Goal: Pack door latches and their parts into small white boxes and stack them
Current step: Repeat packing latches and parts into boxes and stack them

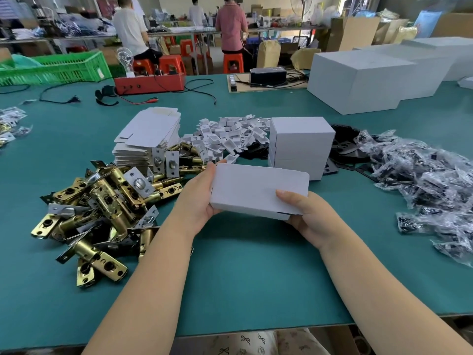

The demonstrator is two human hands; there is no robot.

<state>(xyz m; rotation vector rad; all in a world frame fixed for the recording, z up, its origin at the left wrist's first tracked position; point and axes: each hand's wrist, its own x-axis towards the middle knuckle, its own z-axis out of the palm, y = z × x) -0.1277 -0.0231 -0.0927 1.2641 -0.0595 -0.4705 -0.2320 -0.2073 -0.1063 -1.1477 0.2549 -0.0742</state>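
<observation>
1. A small white cardboard box (258,192) is held above the teal table mat (230,278), lifted clear of it and roughly level, between the two hands at the middle of the view.
2. The left hand (195,198) grasps the box's left end, its thumb lying up along the end edge and its fingers curled underneath; this supports the weight from below.
3. The right hand (311,217) grasps the near right corner, thumb pressed flat on the top panel and fingers tucked under. The thumb on top likely holds the lid flap down, though whether the flap is fully tucked cannot be told from this angle.
4. The box looks closed: a plain matt white top with rounded far corners, and a slim near side wall with a dark slit near the right hand.
5. Just behind it stands a stack of closed white boxes (302,147), close enough to receive this one, which suggests stacking comes next.
6. Supplies sit within reach: a heap of brass-coloured door latches (102,206) at the left, a stack of flat unfolded white carton blanks (148,134), a pile of small white plastic parts (230,134), and clear bags of dark hardware (422,180) at the right.
</observation>
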